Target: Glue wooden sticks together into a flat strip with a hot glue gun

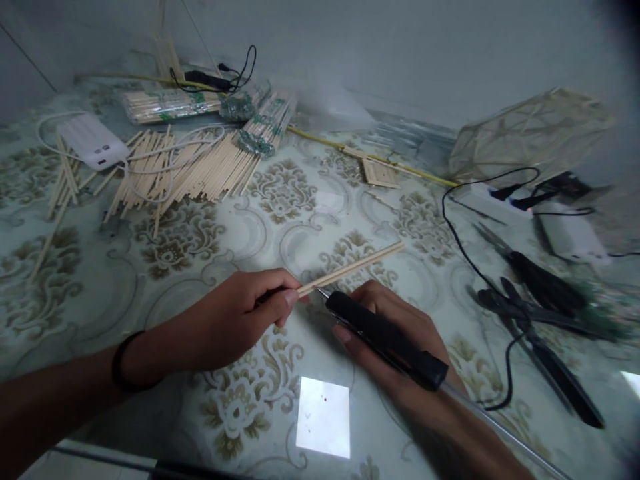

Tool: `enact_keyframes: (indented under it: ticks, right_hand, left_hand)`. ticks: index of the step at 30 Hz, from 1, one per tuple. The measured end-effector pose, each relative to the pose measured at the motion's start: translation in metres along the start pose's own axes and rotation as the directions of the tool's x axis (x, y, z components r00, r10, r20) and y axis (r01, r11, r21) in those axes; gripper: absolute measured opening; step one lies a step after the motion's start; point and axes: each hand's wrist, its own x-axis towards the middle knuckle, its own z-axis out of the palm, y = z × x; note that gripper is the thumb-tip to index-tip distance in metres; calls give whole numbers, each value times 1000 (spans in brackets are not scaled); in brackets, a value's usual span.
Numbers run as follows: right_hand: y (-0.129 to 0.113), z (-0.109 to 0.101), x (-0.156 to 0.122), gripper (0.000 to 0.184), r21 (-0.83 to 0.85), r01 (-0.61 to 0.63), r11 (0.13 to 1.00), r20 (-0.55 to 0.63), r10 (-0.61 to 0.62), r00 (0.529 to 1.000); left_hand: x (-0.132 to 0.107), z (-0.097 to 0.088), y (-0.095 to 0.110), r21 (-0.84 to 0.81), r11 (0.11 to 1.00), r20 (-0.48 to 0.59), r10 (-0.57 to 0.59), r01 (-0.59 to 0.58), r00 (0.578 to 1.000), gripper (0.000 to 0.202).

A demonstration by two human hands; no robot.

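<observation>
In the head view: pinches a stick [355, 265] at its near end with the left hand [240, 317], thumb and fingers closed on it, around the middle of the table [300, 213], well clear of the pile [200, 167] toward the far left corner. Clenches a black tool [385, 340] in the right hand [403, 315], metal tip touching or just beside the stick right at the left fingertips; cannot tell which. Probably best to keep the stick low and steady, work the tip away from the thumb, press lightly, and mind the cable [460, 247] and scissors [540, 280] toward the right edge
</observation>
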Motion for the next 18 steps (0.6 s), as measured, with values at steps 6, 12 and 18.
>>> enact_keyframes:
  ticks: [6,12,18]
  right_hand:
    - [-1,-2,0,28,-2,-23,1000,9,23,1000]
    - [0,-1,-1,28,8,-34,999,6,34,999]
    - [1,-2,-1,26,-11,-37,999,18,37,999]
  left_hand:
    - [0,1,1,0,1000,4,-10,10,1000,31]
    - [-1,0,1,-26,999,10,-25,26,1000,29]
    - [-1,2,-1,-40,999,3,-16,16,1000,28]
